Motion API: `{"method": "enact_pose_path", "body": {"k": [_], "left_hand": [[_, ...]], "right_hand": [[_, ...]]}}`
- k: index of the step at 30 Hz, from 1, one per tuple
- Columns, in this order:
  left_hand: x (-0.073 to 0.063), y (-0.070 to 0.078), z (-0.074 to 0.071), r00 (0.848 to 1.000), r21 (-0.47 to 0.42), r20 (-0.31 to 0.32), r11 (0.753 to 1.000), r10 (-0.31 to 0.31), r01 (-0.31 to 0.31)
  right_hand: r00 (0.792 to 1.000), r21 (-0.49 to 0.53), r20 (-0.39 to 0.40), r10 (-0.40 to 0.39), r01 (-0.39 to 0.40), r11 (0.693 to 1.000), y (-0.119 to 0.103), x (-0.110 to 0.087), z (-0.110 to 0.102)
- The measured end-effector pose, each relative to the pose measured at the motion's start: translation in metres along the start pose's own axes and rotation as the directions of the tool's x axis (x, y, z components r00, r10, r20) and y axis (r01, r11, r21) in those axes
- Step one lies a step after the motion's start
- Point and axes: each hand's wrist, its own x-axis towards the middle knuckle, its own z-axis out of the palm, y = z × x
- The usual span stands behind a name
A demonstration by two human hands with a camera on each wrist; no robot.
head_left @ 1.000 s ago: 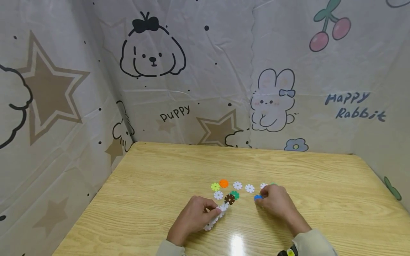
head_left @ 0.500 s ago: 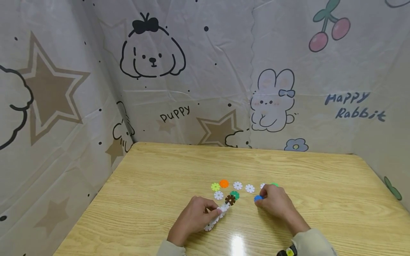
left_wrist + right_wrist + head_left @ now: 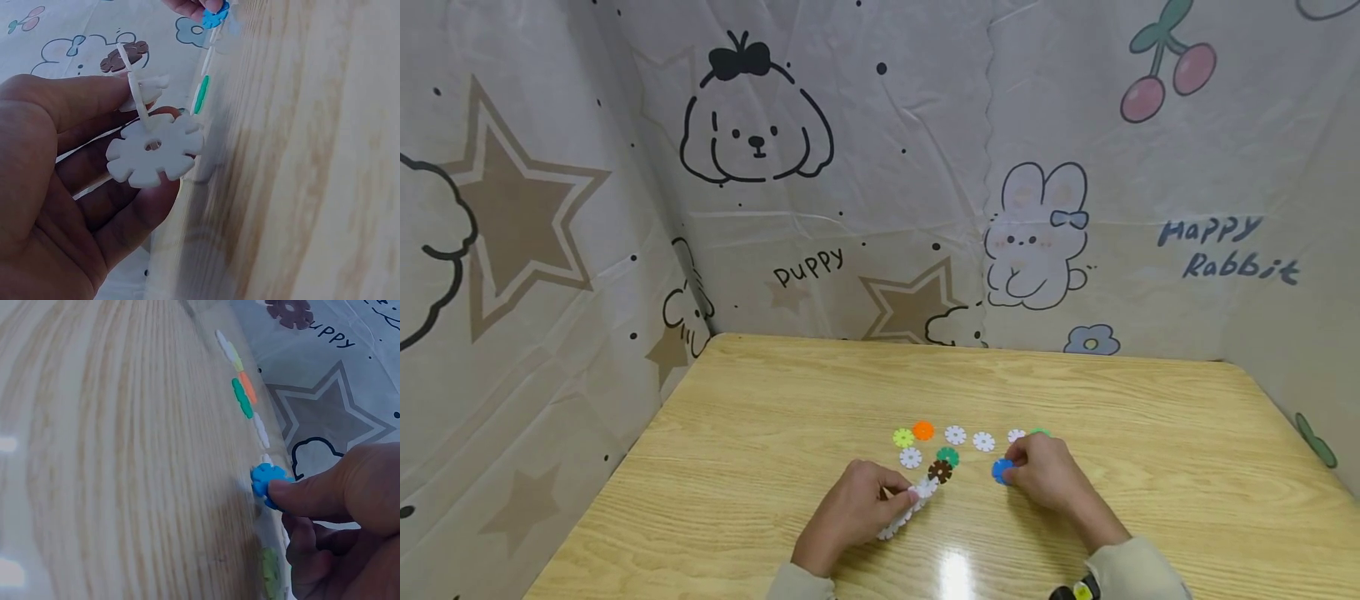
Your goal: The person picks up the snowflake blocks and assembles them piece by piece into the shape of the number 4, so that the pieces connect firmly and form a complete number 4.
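In the head view my left hand [image 3: 863, 506] grips a joined chain of white snowflake discs [image 3: 925, 488], slotted plastic building pieces. A brown snowflake disc [image 3: 939, 472] sits at the chain's far end. The left wrist view shows the nearest white disc [image 3: 154, 150] face on, joined crosswise to others; my fingers hide part of the chain. My right hand [image 3: 1051, 475] pinches a blue snowflake disc [image 3: 1002, 471] between thumb and finger. The right wrist view shows that blue disc [image 3: 269, 481] raised off the tabletop, apart from the chain.
Loose discs lie flat on the wooden table [image 3: 760, 433]: yellow-green [image 3: 903, 437], orange [image 3: 922, 430], dark green [image 3: 950, 456], several white ones [image 3: 955, 435], and a light green one [image 3: 1040, 432] partly behind my right hand. A printed curtain [image 3: 880, 167] hangs behind the table.
The blue disc has come slightly toward me and turned, so more of its face shows. The brown disc on the chain has shifted slightly toward me. Both grips stay the same.
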Motion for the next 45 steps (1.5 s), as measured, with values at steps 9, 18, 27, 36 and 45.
{"method": "enact_pose_path", "body": {"k": [9, 18, 27, 36, 45], "left_hand": [[0.003, 0.005, -0.001, 1.000, 0.078, -0.001, 0.997, 0.026, -0.026], [0.005, 0.006, 0.000, 0.999, 0.121, 0.013, 0.992, 0.034, -0.036], [0.006, 0.007, 0.003, 1.000, 0.139, 0.002, 0.990, 0.027, -0.027], [0.006, 0.008, 0.005, 0.999, 0.162, -0.009, 0.986, 0.031, -0.029], [0.005, 0.008, 0.006, 1.000, 0.162, -0.002, 0.986, 0.029, -0.029]], "right_hand": [[0.999, 0.047, 0.018, -0.051, 0.051, 0.998, -0.001, -0.004, -0.001], [0.998, 0.138, 0.022, -0.066, 0.063, 0.988, -0.009, -0.009, -0.001], [0.996, 0.345, 0.080, -0.027, -0.002, 0.939, -0.022, -0.012, -0.005], [0.995, 0.438, 0.099, -0.017, -0.029, 0.898, -0.030, -0.012, -0.005], [0.995, 0.468, 0.095, -0.012, -0.033, 0.883, -0.034, -0.011, -0.003]]}}
